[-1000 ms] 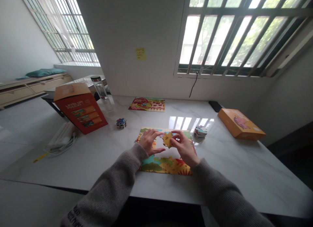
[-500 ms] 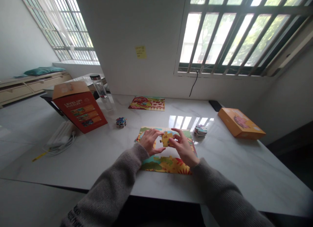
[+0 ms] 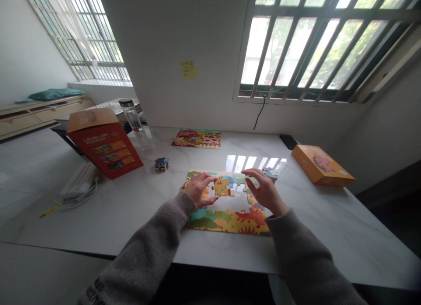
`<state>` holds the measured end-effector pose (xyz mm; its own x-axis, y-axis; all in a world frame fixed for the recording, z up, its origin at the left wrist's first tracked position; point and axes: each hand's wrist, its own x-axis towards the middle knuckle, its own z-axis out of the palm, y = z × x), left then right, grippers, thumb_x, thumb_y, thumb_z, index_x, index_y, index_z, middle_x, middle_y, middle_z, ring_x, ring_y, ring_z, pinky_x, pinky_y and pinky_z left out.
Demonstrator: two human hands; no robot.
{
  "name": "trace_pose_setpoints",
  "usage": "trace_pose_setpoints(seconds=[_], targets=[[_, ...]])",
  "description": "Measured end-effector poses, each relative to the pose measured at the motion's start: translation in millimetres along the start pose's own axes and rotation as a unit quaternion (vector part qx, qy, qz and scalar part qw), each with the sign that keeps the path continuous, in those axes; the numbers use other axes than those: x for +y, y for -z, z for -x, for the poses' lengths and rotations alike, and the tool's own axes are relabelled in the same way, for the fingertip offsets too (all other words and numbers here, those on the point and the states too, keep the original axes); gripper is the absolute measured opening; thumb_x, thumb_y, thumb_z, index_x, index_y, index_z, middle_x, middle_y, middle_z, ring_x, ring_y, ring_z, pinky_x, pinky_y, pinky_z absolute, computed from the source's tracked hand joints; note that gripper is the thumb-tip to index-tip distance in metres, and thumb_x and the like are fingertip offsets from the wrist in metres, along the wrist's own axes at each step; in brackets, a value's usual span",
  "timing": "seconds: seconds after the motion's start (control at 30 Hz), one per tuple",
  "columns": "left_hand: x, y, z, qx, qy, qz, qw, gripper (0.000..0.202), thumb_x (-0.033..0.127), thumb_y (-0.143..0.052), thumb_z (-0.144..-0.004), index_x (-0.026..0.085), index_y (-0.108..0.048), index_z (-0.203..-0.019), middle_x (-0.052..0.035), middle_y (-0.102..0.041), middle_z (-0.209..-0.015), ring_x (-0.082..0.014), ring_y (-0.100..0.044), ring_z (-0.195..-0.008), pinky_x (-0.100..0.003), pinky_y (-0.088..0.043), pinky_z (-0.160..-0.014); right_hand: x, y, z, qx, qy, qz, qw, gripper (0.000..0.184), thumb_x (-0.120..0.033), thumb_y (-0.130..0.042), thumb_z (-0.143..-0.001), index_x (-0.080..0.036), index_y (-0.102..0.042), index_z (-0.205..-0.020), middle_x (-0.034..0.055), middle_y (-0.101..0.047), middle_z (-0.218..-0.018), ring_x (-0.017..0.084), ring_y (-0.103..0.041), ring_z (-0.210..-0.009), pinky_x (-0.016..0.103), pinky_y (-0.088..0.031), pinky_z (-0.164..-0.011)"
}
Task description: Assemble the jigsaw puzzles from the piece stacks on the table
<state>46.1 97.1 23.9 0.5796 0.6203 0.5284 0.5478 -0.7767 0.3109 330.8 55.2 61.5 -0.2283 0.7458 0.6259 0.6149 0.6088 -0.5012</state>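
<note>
A jigsaw puzzle (image 3: 226, 226) with an animal scene lies on the white table, its border joined around a bare middle. Inside this ring, along the upper side, sits a yellow puzzle piece (image 3: 221, 187) with a plant print. My left hand (image 3: 199, 190) is curved over the puzzle's left side, thumb and index finger apart; the index fingertip is at the piece's upper left corner. Whether it presses on the piece I cannot tell. Above the right side hovers my right hand (image 3: 265, 190), thumb and fingers apart, nothing between them. It partly hides a stack of puzzle pieces (image 3: 271, 173).
Another stack of pieces (image 3: 162, 164) stands left of the puzzle. Behind lies a farm picture puzzle (image 3: 197, 139). A red puzzle box (image 3: 108, 143), a glass bottle (image 3: 132, 116) and a white power strip (image 3: 77, 180) are at left; an orange box (image 3: 322, 165) and black phone (image 3: 288, 142) at right.
My right hand has let go of the yellow puzzle piece and moved right, with its fingers opening. The piece stays by my left hand, which has hardly moved.
</note>
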Motion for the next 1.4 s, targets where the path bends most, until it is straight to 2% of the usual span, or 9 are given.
trace_pose_setpoints(seconds=[0.1,0.17,0.4,0.63,0.83,0.97,1.03,1.17,1.4], targets=[[-1.8,-0.3,0.1,-0.009,0.012,-0.006,1.000,0.059,0.041,-0.077,-0.071,0.022,-0.059,-0.124,-0.0079,-0.064,-0.114,-0.0283,-0.057,-0.106,-0.042,-0.040,-0.095,11.5,15.0,2.2,0.052,-0.036,0.011,0.998,0.021,-0.024,-0.050,-0.099,-0.023,-0.065,-0.113,0.0074,-0.072,-0.104,0.022,-0.068,-0.096,0.040,-0.055,-0.086],[-2.0,-0.3,0.2,-0.019,0.013,-0.007,1.000,0.059,0.040,-0.079,-0.069,0.022,-0.060,-0.122,-0.0075,-0.065,-0.114,-0.0283,-0.057,-0.105,-0.042,-0.040,-0.094,18.9,19.4,4.9,0.051,-0.048,0.014,0.997,0.020,-0.024,-0.049,-0.099,-0.023,-0.065,-0.111,0.0070,-0.073,-0.101,0.022,-0.069,-0.093,0.040,-0.056,-0.083],[1.6,-3.5,1.8,-0.067,-0.008,-0.013,0.998,0.061,0.049,-0.084,-0.067,0.024,-0.063,-0.118,-0.0073,-0.066,-0.118,-0.0303,-0.055,-0.110,-0.044,-0.037,-0.096,13.1,-3.5,12.7,-0.028,-0.002,0.022,0.999,0.019,-0.020,-0.051,-0.097,-0.024,-0.065,-0.108,0.0066,-0.071,-0.100,0.023,-0.067,-0.095,0.040,-0.055,-0.085],[2.9,-5.3,2.2,-0.079,0.000,0.004,0.997,0.064,0.057,-0.083,-0.068,0.024,-0.064,-0.120,-0.0081,-0.066,-0.115,-0.0304,-0.055,-0.112,-0.044,-0.036,-0.098,-13.2,-21.5,22.8,-0.162,0.042,0.015,0.986,0.040,-0.020,-0.063,-0.089,-0.027,-0.058,-0.127,0.0087,-0.059,-0.134,0.026,-0.055,-0.124,0.047,-0.047,-0.105],[7.9,-8.3,3.3,-0.103,-0.005,0.028,0.994,0.061,0.056,-0.080,-0.073,0.024,-0.063,-0.122,-0.0065,-0.066,-0.110,-0.0299,-0.055,-0.115,-0.047,-0.035,-0.105,-16.1,-20.1,27.5,-0.179,0.046,0.005,0.983,0.033,-0.029,-0.070,-0.089,-0.026,-0.061,-0.121,0.0082,-0.065,-0.122,0.026,-0.058,-0.114,0.043,-0.049,-0.098],[7.8,-10.9,4.2,-0.105,-0.009,0.031,0.994,0.066,0.054,-0.075,-0.079,0.024,-0.056,-0.134,-0.0078,-0.066,-0.114,-0.0308,-0.054,-0.118,-0.049,-0.037,-0.106,-13.4,-16.9,33.1,-0.191,0.039,0.018,0.981,0.033,-0.031,-0.072,-0.088,-0.028,-0.064,-0.120,0.0082,-0.065,-0.119,0.026,-0.058,-0.110,0.045,-0.048,-0.097],[6.3,-10.3,4.1,-0.092,-0.007,0.029,0.995,0.053,0.046,-0.069,-0.086,0.024,-0.058,-0.133,-0.0084,-0.065,-0.115,-0.0296,-0.054,-0.119,-0.047,-0.040,-0.105,-13.1,-15.6,36.2,-0.209,0.034,0.034,0.977,0.031,-0.030,-0.073,-0.086,-0.028,-0.067,-0.117,0.0079,-0.065,-0.116,0.026,-0.058,-0.108,0.046,-0.046,-0.098],[3.7,-8.6,3.3,-0.066,-0.003,0.008,0.998,0.022,0.029,-0.061,-0.091,0.024,-0.070,-0.110,-0.0065,-0.068,-0.107,-0.0266,-0.059,-0.110,-0.045,-0.043,-0.099,-15.4,-15.0,39.7,-0.237,0.026,0.050,0.970,0.024,-0.029,-0.074,-0.086,-0.029,-0.069,-0.109,0.0062,-0.066,-0.115,0.025,-0.057,-0.109,0.045,-0.044,-0.101],[2.7,-9.9,2.9,-0.105,-0.021,0.007,0.994,0.016,0.026,-0.059,-0.091,0.023,-0.072,-0.101,-0.0050,-0.069,-0.101,-0.0245,-0.060,-0.105,-0.044,-0.044,-0.098,-18.1,-19.0,39.6,-0.243,0.011,0.053,0.968,0.020,-0.027,-0.069,-0.091,-0.030,-0.070,-0.111,0.0056,-0.066,-0.120,0.024,-0.055,-0.112,0.044,-0.044,-0.101]])
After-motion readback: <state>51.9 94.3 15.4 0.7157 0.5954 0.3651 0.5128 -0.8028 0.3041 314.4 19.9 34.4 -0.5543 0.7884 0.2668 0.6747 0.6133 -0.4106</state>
